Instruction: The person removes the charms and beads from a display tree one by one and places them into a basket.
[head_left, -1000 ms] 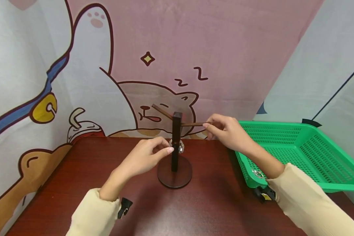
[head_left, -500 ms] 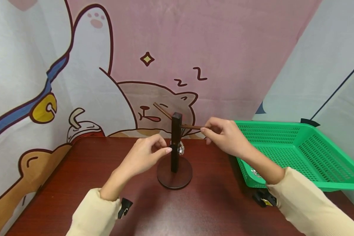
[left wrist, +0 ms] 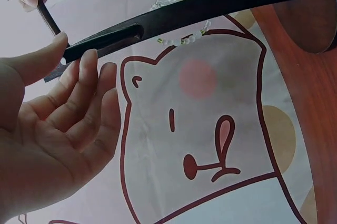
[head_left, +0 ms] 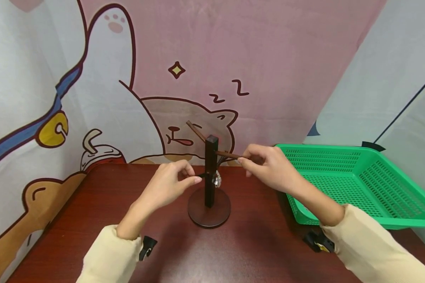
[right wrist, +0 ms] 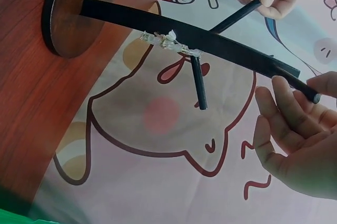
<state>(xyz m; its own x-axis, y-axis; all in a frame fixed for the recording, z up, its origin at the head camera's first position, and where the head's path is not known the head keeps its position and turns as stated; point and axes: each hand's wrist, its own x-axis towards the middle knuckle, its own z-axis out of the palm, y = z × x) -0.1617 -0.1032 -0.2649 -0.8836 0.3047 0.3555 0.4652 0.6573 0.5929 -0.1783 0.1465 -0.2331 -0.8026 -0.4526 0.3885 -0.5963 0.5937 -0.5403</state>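
Observation:
A dark wooden jewelry stand (head_left: 209, 188), with a square post on a round base (head_left: 209, 218), stands upright on the table. My left hand (head_left: 168, 184) pinches a dark lower peg (left wrist: 102, 45) on the post's left side between thumb and fingers. Higher up, my right hand (head_left: 270, 165) pinches the end of a brown peg (head_left: 228, 155) reaching right from the post. Another upper peg (head_left: 197, 131) points back and left, untouched. A clear beaded bracelet (right wrist: 168, 40) hangs round a further peg (right wrist: 198, 84) behind the post, which partly hides it in the head view.
At the right stands a green slotted plastic basket (head_left: 318, 147), partly covered by my right forearm. A cartoon-printed cloth (head_left: 279, 70) hangs behind the reddish-brown table (head_left: 109, 196). Black wrist straps (head_left: 148, 247) show by both sleeves.
The stand has turned slightly. The right-hand peg slants toward me with my right hand, and the left peg shows more as my left hand shifts left. Less of the bracelet shows left of the post.

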